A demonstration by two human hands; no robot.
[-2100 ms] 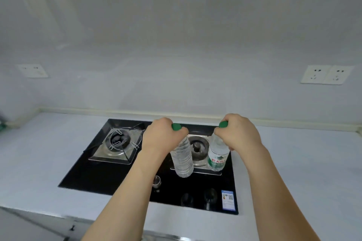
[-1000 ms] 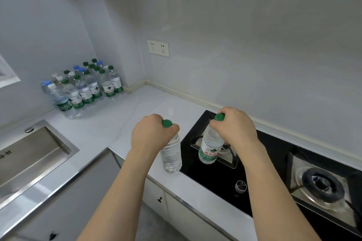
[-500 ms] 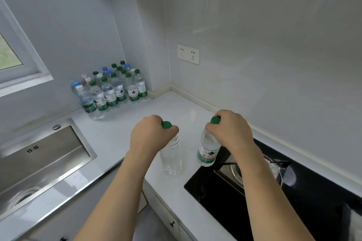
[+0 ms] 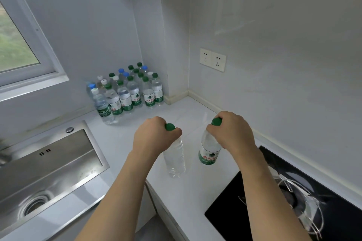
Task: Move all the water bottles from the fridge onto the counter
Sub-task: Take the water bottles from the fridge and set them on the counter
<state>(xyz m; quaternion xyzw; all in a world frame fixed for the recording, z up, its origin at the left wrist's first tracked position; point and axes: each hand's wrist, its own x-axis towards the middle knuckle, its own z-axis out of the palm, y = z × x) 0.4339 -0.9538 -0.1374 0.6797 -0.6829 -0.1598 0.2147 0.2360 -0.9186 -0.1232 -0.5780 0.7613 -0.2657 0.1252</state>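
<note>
Two bottles, hand-held, frame centre.
Left hand (image 4: 154,139) grips clear bottle (image 4: 175,159) by its neck; right hand (image 4: 231,133) grips labelled bottle (image 4: 209,150) likewise, both above counter (image 4: 192,188). Bottle cluster (image 4: 127,92) upper left, at the wall; sink (image 4: 45,166) left; hob (image 4: 274,201) lower right.

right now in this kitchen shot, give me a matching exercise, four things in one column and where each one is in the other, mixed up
Things:
1. unlabelled bottle
2. green-labelled bottle
3. cluster of bottles
4. sink

Places:
A. standing in the counter's back corner, under the window
B. gripped by the left hand
C. set into the counter at the far left
D. gripped by the right hand

Pairs: 1-B, 2-D, 3-A, 4-C
</note>
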